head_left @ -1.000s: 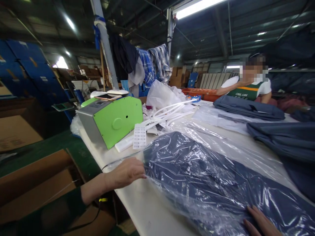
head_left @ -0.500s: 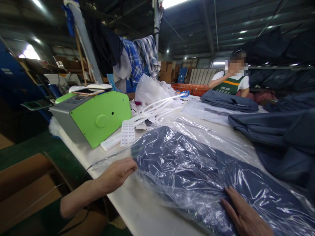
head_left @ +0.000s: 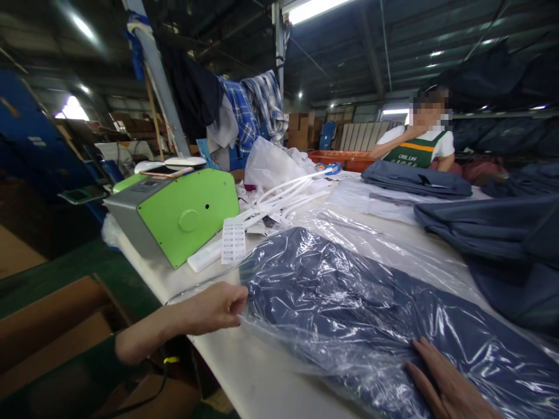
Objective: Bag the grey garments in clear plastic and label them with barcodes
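Left hand (head_left: 222, 306) in tight pinch on clear bag (head_left: 336, 291), right hand (head_left: 449, 381) flat across it

"OMLUN" on green apron (head_left: 414, 154); characters beneath illegible; white label sheet (head_left: 233, 241), print too small to read

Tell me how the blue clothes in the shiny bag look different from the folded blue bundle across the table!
The bagged clothes are covered in shiny clear plastic; the folded bundle shows bare, dull cloth on top.
The bagged clothes spread across the near side; the folded bundle sits farther away, more compact.
The right hand rests on the bagged clothes, not the folded bundle.
Both are dark blue.
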`<state>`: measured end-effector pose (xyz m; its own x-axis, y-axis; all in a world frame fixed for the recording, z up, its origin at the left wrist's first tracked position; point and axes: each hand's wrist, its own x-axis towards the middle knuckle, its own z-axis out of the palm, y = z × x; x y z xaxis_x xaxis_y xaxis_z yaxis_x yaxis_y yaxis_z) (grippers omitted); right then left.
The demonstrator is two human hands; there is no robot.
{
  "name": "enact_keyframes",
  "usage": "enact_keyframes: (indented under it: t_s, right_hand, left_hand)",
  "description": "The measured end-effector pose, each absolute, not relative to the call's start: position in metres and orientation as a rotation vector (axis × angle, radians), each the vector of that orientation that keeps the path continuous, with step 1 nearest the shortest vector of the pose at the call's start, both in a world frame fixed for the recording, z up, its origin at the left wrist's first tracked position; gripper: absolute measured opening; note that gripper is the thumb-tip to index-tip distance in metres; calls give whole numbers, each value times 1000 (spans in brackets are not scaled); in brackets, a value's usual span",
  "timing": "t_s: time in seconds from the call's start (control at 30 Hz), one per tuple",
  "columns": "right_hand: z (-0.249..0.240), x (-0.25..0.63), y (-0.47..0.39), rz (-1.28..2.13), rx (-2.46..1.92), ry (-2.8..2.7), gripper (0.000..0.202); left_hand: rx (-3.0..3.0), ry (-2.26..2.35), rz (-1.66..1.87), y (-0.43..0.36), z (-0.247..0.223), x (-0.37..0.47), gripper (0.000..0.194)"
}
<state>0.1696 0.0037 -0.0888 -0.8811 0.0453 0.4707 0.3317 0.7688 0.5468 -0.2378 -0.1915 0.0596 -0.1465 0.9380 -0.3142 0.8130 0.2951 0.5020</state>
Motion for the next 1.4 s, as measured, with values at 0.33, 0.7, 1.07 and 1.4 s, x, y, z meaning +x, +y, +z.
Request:
enact_keyframes:
  t_s: [0.33, 0.7, 1.07, 1.4]
  right_hand:
    - [-84, 162, -2, -882, -350, -2481, 43]
    - [-93, 168, 2, -868, -333, -2503, 43]
    - [-96, 167, -1, -811, -410, -2483, 42]
    - [-128, 179, 0, -282, -873, -2577, 40]
  left_hand:
    - [1548, 2068, 9, -188, 74, -224, 11]
    - [1560, 1829, 311, -190, 75, -230, 14]
    - [1803, 2158, -90, -191, 69, -235, 24]
    - [1904, 2158, 85, -151, 52, -244, 23]
